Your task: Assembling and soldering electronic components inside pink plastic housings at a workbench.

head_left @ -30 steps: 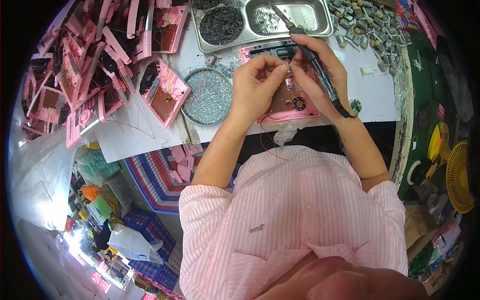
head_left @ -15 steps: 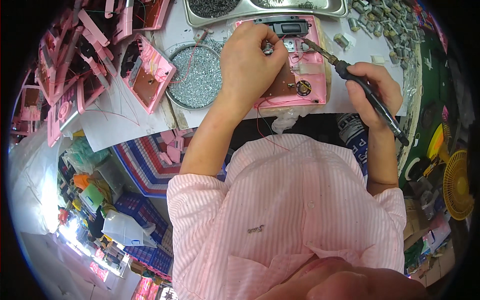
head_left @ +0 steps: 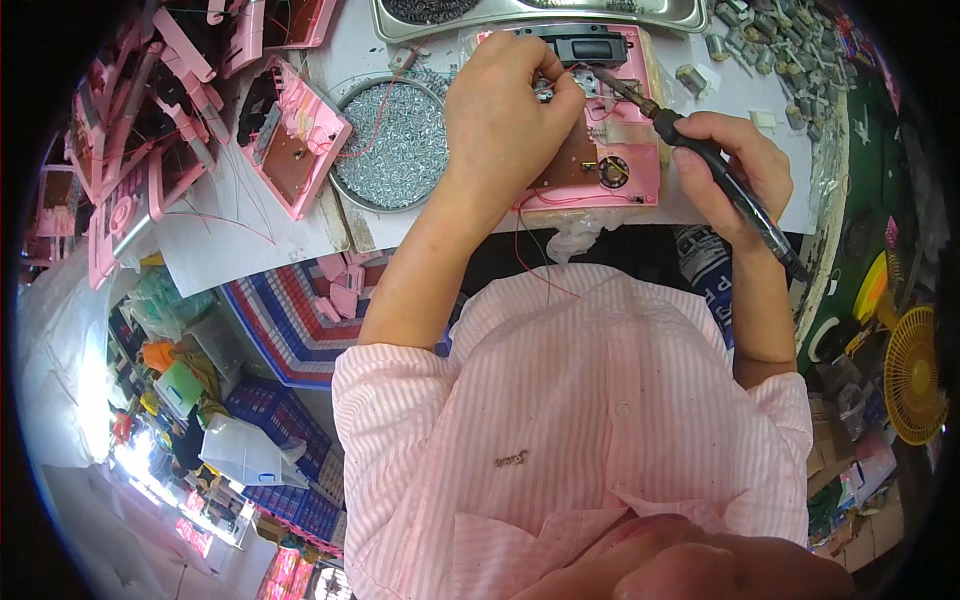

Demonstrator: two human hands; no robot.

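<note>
My right hand (head_left: 740, 170) is wrapped round the black handle of a soldering iron (head_left: 768, 232). The iron slants up and left, its metal tip just below a dark oblong part (head_left: 585, 48) at the top of an opened pink plastic casing (head_left: 640, 190). Over the casing's left side, my left hand (head_left: 510, 125) pinches a thin red wire (head_left: 572, 68) close to the iron's tip. The fingertips partly hide the joint there. Inside the casing lie a brown circuit board (head_left: 560, 170), a small round speaker (head_left: 613, 171) and a spring.
Left of the casing stands a round dish (head_left: 390, 140) of small metal screws. Beside it leans another wired pink casing (head_left: 300, 150), with more heaped at far left. A metal tray (head_left: 540, 20) of springs sits at the back; small motors (head_left: 770, 50) lie at back right.
The soldering iron's tip has moved left and slightly up, toward the fingers of my left hand. My right hand has shifted a little left with it; my left hand keeps its pinch.
</note>
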